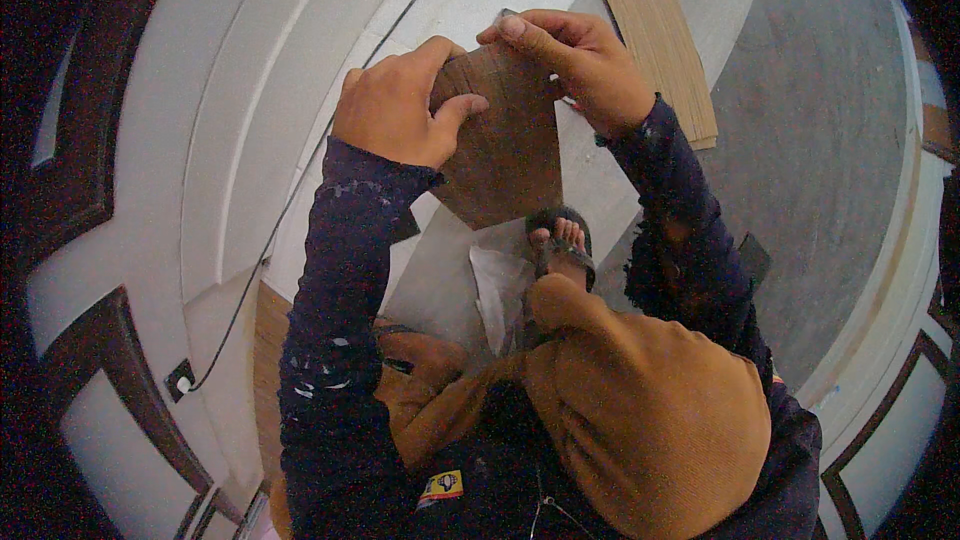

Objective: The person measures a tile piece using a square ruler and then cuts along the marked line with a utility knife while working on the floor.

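Observation:
A dark brown wood-look plank [505, 140] stands out in front of me, its far end raised between my hands. My left hand [405, 105] grips the plank's left side, thumb lying on the near face and fingers behind. At its top edge my right hand [585, 60] is closed, thumb and forefinger pinched together. A small dark grey bit shows at those fingertips; what it is I cannot make out. The other right fingers curl behind and are partly hidden.
Lighter wood-look planks [655, 40] lie on the floor at the far right. A black cable [290, 202] runs along the left wall to a socket [180, 380]. My sandalled foot [565, 245] is just below the plank, beside a crumpled clear plastic piece [497, 290].

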Motion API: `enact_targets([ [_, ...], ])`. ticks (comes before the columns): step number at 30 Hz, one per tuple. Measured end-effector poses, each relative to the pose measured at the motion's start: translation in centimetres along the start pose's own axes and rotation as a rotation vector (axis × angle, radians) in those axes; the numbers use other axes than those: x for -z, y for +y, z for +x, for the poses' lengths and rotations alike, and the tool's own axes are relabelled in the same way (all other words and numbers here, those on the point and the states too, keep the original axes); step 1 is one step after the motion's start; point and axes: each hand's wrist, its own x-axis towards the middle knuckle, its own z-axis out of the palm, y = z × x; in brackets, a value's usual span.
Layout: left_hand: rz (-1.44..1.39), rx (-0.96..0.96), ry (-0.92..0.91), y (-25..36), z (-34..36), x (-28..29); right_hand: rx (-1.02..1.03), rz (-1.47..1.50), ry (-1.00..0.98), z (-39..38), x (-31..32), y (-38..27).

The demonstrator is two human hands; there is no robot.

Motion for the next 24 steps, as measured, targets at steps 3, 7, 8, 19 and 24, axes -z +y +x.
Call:
enact_targets([
  [3, -0.052, 0.070, -0.037, 0.5, -0.2, -0.1, -0.027, -0.078, -0.084, 0.3, 0.9, -1.0],
  [7, 0.011, 0.167, -0.047, 1.0, -0.3, 0.5, -0.122, 0.099, -0.051, 0.9, 3.7, -0.2],
  [8, 0.038, 0.195, -0.042, 0.8, -0.5, 1.3, -0.127, -0.143, 0.045, 1.3, 5.0, 1.3],
  [19, 0.097, 0.318, 0.031, -1.9, -1.9, -2.4, -0.191, -1.313, 0.185, -8.1, 10.9, 24.4],
  [24, 0.124, 0.278, 0.063, -0.5, -2.0, -2.1, -0.026, -0.801, 0.526, -9.9, 8.3, 22.0],
])
